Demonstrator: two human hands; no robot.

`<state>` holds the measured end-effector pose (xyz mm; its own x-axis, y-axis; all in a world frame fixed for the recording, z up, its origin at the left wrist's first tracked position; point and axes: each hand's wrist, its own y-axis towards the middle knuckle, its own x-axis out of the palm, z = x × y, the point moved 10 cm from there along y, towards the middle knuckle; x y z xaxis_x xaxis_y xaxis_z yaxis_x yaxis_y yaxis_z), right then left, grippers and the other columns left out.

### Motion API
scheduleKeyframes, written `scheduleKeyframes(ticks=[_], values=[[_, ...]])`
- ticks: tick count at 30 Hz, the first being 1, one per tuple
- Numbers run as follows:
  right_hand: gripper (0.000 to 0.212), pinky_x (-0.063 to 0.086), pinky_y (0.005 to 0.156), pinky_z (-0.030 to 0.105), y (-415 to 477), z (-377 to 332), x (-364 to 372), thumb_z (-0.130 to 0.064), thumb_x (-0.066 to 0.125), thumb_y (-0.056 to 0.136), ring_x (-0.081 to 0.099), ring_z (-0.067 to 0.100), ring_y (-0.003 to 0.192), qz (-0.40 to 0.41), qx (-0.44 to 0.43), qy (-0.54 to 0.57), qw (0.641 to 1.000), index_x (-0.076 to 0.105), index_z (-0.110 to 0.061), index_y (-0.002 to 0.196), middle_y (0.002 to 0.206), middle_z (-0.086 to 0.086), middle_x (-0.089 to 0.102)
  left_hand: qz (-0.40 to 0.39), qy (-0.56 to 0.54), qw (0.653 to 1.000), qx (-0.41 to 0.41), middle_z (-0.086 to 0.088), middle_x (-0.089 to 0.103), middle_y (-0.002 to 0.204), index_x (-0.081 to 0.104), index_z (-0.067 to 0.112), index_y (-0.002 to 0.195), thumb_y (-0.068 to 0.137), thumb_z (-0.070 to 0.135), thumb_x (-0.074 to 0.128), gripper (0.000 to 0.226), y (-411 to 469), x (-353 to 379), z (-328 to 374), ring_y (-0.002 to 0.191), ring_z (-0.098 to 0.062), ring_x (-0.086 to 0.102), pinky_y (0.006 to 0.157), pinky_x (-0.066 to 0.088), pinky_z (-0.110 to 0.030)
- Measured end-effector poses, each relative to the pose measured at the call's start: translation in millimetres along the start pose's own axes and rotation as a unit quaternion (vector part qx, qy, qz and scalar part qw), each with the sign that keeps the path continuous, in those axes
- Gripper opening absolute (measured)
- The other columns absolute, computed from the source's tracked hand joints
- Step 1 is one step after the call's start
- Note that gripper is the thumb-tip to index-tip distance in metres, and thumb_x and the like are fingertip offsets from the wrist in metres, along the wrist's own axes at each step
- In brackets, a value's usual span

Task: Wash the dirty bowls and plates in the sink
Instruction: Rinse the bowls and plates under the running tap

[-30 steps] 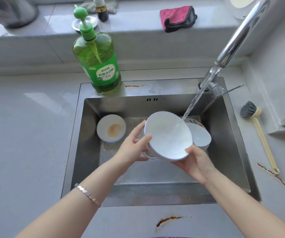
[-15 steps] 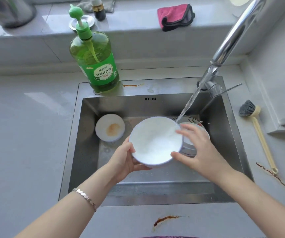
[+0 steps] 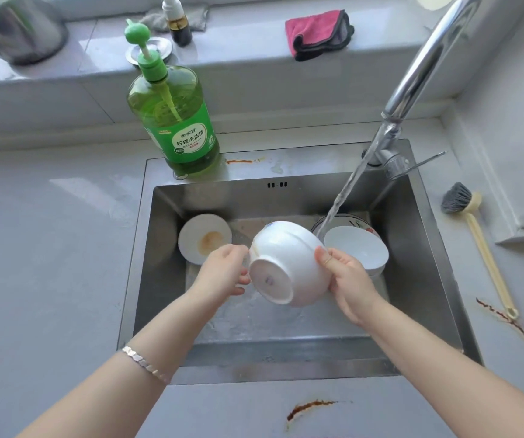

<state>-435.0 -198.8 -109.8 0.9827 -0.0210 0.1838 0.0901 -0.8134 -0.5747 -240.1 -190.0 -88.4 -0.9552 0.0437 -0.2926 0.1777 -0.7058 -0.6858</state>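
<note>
I hold a white bowl (image 3: 289,263) over the steel sink (image 3: 418,263), turned so its foot ring faces me and its mouth points away. My left hand (image 3: 222,271) grips its left rim and my right hand (image 3: 349,279) grips its right side. Water from the tap (image 3: 425,67) streams down just behind the bowl. Another white bowl (image 3: 358,248) sits on a patterned plate (image 3: 353,221) at the sink's back right. A small white plate (image 3: 203,238) with a brown stain leans at the back left.
A green dish soap bottle (image 3: 175,121) stands on the sink's back rim. A dish brush (image 3: 475,238) lies on the counter to the right. On the sill sit a pink cloth (image 3: 317,33), a dark bottle (image 3: 178,23) and a metal pot (image 3: 17,30).
The bowl has been turned over: its inside faced me under the stream, now its base faces me. My right hand moved from the rim to its right side.
</note>
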Motion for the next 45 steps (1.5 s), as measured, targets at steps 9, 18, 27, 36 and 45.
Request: scheduleKeyframes(ticks=[9,18,27,36,45], values=[[0.027,0.045,0.088,0.041,-0.3,-19.1,-28.1,-0.026,0.040,0.098,0.063,0.021,0.093,0.061,0.025,0.222,0.973,0.063,-0.017,0.088,0.085,0.000,0.074,-0.037,0.265,0.900,0.344,0.010,-0.020,0.144,-0.009,0.014,0.146,0.096,0.042,0.021,0.065,-32.4,104.9,38.6,0.137,-0.004,-0.022,0.102,-0.018,-0.003],[0.029,0.050,0.087,0.037,-7.0,-32.9,-34.0,-0.023,0.041,0.099,0.066,0.020,0.086,0.111,-0.014,0.246,0.963,0.064,-0.013,0.083,0.078,0.002,0.074,-0.005,0.242,0.892,0.381,0.011,-0.024,0.144,-0.021,0.014,0.137,0.089,0.044,0.014,0.067,-34.1,131.9,70.8,0.134,-0.003,-0.028,0.111,-0.018,-0.017],[0.031,0.032,0.054,0.030,-2.2,-41.5,-26.0,-0.035,0.058,0.088,0.045,0.025,0.070,0.094,-0.071,0.047,0.992,0.055,-0.004,0.086,0.077,0.014,0.051,0.095,0.333,0.849,0.400,-0.011,0.046,0.142,0.048,0.013,0.136,0.085,0.047,0.012,0.071,-9.0,102.7,131.3,0.132,-0.029,0.038,0.109,0.028,-0.038],[0.023,0.036,0.060,0.024,-2.5,-75.2,-33.1,-0.020,0.052,0.089,0.047,0.011,0.069,0.088,-0.126,0.085,0.985,0.050,-0.014,0.067,0.069,-0.001,0.054,-0.083,-0.283,0.950,-0.101,-0.008,0.066,0.114,0.059,0.022,0.118,0.087,0.065,0.035,0.058,43.9,90.5,41.8,0.100,-0.030,0.061,0.083,0.050,-0.046],[0.032,0.033,0.049,0.013,1.6,-80.9,-6.9,-0.020,0.061,0.089,0.038,-0.001,0.050,0.085,-0.183,-0.020,0.979,0.045,-0.015,0.061,0.050,-0.016,0.046,0.069,0.021,0.961,0.267,-0.003,0.013,0.155,0.024,0.039,0.145,0.096,0.042,0.036,0.051,-3.8,67.9,113.3,0.142,-0.014,0.012,0.106,0.013,-0.022]])
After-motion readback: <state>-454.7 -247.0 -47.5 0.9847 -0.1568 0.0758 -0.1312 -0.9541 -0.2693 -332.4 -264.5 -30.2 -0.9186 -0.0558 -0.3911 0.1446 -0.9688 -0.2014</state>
